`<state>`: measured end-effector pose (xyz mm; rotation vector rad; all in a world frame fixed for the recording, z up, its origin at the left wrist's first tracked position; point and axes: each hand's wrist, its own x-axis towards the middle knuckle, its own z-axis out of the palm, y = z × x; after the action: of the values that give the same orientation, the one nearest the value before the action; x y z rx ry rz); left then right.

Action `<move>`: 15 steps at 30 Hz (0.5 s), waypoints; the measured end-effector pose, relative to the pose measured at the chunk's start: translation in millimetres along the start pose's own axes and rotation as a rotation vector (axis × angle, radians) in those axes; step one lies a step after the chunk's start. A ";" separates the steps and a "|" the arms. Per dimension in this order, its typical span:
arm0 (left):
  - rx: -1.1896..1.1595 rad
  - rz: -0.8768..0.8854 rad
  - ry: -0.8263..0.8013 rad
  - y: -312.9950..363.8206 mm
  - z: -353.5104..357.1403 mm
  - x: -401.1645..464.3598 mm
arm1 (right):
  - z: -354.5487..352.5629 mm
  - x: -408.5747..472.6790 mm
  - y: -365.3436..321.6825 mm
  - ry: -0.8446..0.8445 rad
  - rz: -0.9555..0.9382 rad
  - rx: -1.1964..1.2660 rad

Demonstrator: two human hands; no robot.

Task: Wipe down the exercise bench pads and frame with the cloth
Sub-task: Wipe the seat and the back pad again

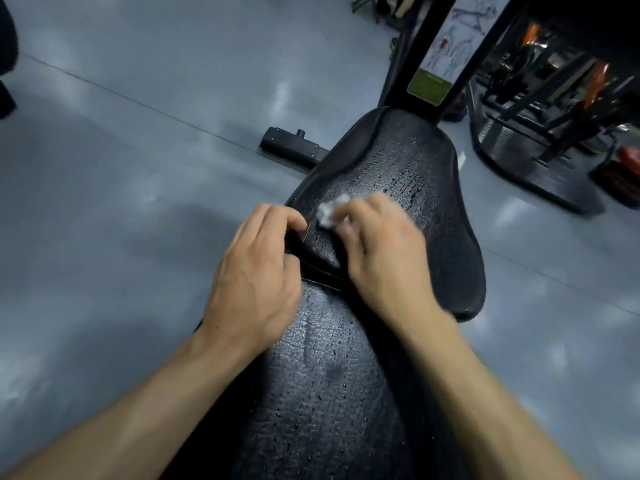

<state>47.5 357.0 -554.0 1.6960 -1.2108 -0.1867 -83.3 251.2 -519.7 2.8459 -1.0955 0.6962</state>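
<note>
**Small wad of cloth worked on the seat pad near the gap**

Right hand (pixel 384 258) is the working grip: fingers curled, pinching a crumpled white cloth (pixel 330 213) against the seat pad (pixel 415 188), just beyond the gap (pixel 322 275) between pads. Hand is motion-blurred.

Left hand (pixel 256 275), left of the cloth, fingers curled over the pad's near-left edge, apparently bracing it.

Cloth looks light, soft, bunched small; best held balled under the fingertips. Pad looks firm-cushioned, textured, beaded with droplets, so probably slick.

Back pad (pixel 322 393) lies nearer than the gap. Black frame upright (pixel 412 71) rises beyond the seat pad; likely not wiped yet.
</note>
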 end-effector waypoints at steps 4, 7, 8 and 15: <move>-0.038 -0.043 0.030 -2.6 0.1 -0.6 | 1.5 -43.5 -26.7 -0.078 -0.135 -0.065; -0.077 -0.075 0.067 -4.9 1.5 -0.3 | -2.5 -34.0 -22.4 -0.104 -0.193 -0.080; -0.091 -0.084 0.076 -5.1 1.4 -0.2 | -4.1 -24.2 -19.1 -0.109 -0.209 -0.064; -0.087 -0.076 0.031 -7.7 1.0 -0.9 | 4.6 111.3 45.7 -0.032 0.099 -0.106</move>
<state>51.3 357.1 -560.9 1.6640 -1.1014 -0.2548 -37.8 145.3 -484.8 2.7390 -1.2460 0.5804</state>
